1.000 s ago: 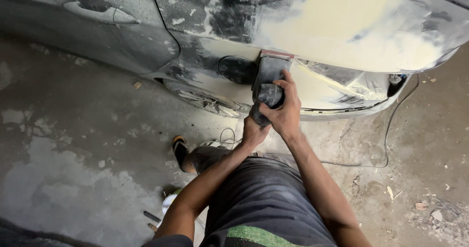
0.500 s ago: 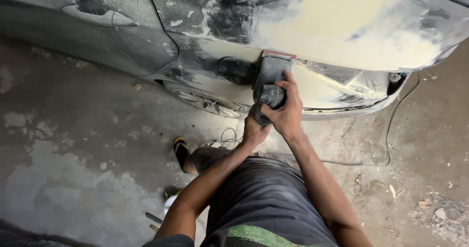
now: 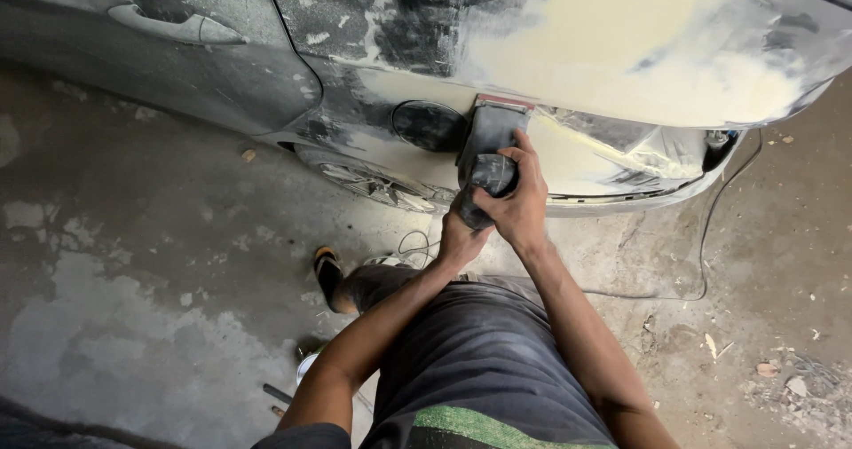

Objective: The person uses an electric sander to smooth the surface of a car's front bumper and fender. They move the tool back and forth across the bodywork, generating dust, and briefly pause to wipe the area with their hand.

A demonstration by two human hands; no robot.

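Sander [image 3: 490, 143] barely shifted on car panel [image 3: 621, 59], right hand [image 3: 519, 205] fingers clenched over it, left hand [image 3: 460, 236] seemingly gripping beneath.

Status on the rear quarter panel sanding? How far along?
Done: the wide pale yellow filler patch on the grey car's rear panel looks smooth and feathered. In hand: both hands, left hand and right hand, grip the dark grey power sander, its pad against the panel beside the round black fuel-flap opening. Left: the rough dark blotchy area above, and the patchy lower edge by the wheel arch.
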